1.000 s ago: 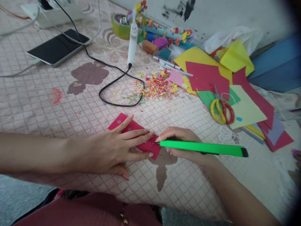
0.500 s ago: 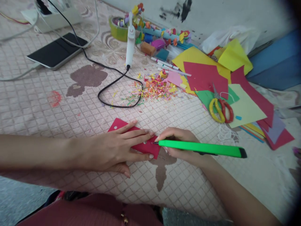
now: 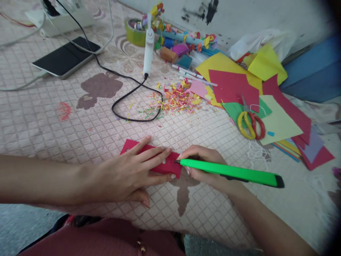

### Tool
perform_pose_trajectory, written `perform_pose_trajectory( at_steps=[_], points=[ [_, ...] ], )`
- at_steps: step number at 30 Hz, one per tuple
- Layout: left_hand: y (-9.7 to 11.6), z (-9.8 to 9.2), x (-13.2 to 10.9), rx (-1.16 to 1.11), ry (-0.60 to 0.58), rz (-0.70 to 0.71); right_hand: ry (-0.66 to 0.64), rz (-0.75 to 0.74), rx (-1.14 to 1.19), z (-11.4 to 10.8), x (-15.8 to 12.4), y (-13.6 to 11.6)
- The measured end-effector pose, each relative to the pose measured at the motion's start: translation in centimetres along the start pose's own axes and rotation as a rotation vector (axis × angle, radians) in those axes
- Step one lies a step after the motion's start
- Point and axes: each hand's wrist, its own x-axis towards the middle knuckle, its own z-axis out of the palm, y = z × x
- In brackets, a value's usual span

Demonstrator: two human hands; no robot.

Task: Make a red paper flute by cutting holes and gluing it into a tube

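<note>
Red paper strip, one, lying on the near side of the scrap heap, with left hand spread flat across it, right hand clamped around a green cutter, and scissors right of the heap.

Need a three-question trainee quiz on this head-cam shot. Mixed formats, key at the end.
1. Multiple choice: the body of the craft knife in the right hand is mostly:
a) white
b) yellow
c) green

2. True or false, of the left hand: it is turned palm up and touches nothing.

3. Fill in: the scissors have one yellow handle loop and one ____ one.

Key:
1. c
2. False; the left hand is palm down, its fingers spread over the red strip.
3. red
</note>
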Motion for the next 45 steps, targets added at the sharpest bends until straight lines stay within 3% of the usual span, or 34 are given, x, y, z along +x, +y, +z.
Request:
perform_pose_trajectory(
  at_steps=[7, 20, 28, 35, 45],
  points=[
    [-1.5, -1.3, -0.2, -0.017, -0.018, 0.132, 0.021, -0.028, 0.021, 0.2, 0.0, 0.0],
    [-3.3, -2.9, 0.3, -0.146, 0.041, 0.149, 0.080, -0.019, -0.058, 0.8, -0.3, 0.5],
    [-2.8, -3.5, 0.2, -0.201, 0.063, 0.097, 0.073, -0.058, -0.073, 0.6, 0.1, -0.5],
    [-3.4, -2.7, 0.3, -0.156, 0.139, -0.174, 0.085, -0.080, -0.132, 0.6, 0.5, -1.1],
    [-3.1, -3.3, 0.3, -0.294, 0.094, -0.274, 0.051, -0.111, -0.073, 0.4, 0.5, -1.3]
  ],
)
